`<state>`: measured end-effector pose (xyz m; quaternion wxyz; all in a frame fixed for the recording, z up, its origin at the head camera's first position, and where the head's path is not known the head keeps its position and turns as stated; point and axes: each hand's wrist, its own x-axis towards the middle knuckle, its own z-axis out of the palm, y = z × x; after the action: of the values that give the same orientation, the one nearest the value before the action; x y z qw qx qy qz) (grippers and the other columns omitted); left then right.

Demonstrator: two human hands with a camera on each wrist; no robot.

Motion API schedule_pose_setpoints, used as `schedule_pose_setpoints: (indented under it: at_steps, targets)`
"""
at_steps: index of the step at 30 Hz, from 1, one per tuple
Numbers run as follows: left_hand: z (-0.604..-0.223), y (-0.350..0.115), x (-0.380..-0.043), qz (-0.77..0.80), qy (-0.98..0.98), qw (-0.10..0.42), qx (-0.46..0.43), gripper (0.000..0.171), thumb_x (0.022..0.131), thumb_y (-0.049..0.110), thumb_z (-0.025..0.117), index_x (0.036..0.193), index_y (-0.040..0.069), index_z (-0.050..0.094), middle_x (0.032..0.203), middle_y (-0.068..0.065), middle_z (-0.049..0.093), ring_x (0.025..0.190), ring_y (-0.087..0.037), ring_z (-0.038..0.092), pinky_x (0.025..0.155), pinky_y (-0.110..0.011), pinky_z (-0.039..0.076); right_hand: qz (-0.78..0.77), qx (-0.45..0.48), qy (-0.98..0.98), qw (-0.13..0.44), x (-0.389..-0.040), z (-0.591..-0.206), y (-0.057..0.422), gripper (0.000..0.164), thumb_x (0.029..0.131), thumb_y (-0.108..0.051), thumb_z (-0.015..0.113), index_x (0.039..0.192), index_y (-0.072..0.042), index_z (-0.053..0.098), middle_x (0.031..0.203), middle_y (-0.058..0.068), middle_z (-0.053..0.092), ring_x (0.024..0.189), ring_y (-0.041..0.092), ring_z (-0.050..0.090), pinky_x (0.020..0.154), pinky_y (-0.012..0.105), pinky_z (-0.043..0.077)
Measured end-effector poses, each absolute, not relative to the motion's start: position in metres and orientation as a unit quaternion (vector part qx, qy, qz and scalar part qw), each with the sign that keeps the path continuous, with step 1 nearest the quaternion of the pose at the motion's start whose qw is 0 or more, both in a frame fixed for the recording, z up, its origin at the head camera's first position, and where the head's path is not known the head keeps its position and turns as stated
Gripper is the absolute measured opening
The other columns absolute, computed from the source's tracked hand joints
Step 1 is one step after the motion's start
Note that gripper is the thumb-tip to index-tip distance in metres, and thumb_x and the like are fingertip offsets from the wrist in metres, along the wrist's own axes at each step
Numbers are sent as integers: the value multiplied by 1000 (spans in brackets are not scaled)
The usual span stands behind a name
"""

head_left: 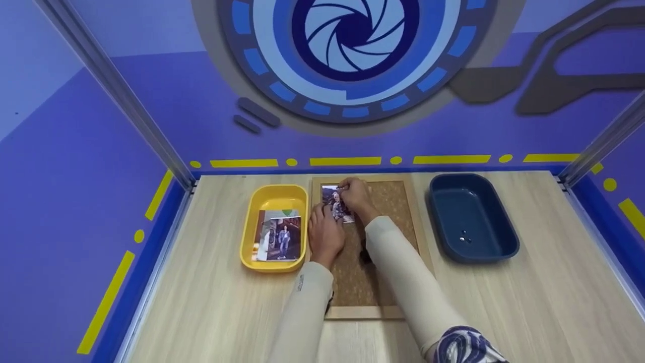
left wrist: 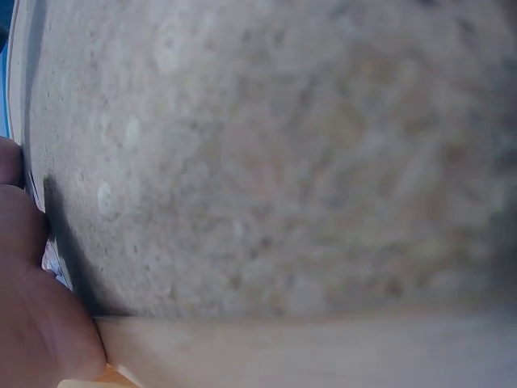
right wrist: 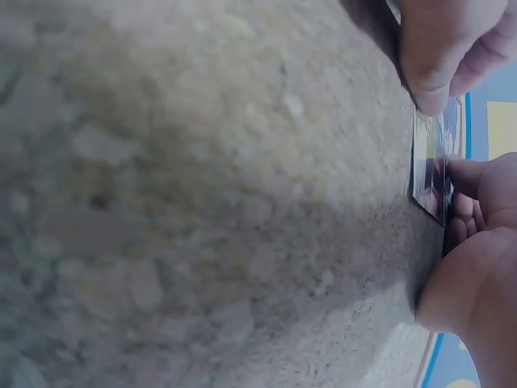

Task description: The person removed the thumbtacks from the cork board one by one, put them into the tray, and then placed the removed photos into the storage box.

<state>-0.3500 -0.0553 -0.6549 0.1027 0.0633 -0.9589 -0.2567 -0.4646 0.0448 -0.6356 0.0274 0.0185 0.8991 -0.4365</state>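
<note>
A small photo (head_left: pixel 333 203) lies at the upper left of a wood-framed cork board (head_left: pixel 390 196). My left hand (head_left: pixel 325 234) rests with extended fingers on its lower left part; its fingertips (right wrist: pixel 434 97) press the print in the right wrist view. Up at the photo's top edge, my right hand (head_left: pixel 357 195) has thumb and forefinger pinched together on what seems a small push pin, mostly hidden. From the right wrist view, its other fingers (right wrist: pixel 460 230) are curled. Only the edge of the left hand (left wrist: pixel 36 315) enters the left wrist view.
To the left stands a yellow tray (head_left: pixel 247 247) with several photos (head_left: pixel 283 239) stacked in it. A dark blue tray (head_left: pixel 471 212) on the right holds a few tiny shiny pieces (head_left: pixel 464 237). Behind the table (head_left: pixel 216 312) rises a blue wall (head_left: pixel 176 111).
</note>
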Motion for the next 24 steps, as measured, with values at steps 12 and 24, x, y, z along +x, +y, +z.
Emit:
schedule_pose_setpoints:
  at_steps: [12,24]
  targets:
    - [-650,-55,-350,-268,-956,95,69,51,103,24,66,148,1,54,158,-18,48,150,-36,45,127,-51,36,-425,16,905,28,-464,-629,43,13,99,-15,69,104,-13,80,111,7,80,119,29,69,123,50,34]
    - [-649,-54,-352,-274,-954,95,72,52,102,24,67,146,0,54,158,-19,48,150,-37,44,128,-50,35,-424,13,905,30,-467,-629,43,14,100,-15,66,103,-14,79,112,7,80,121,28,69,130,54,26]
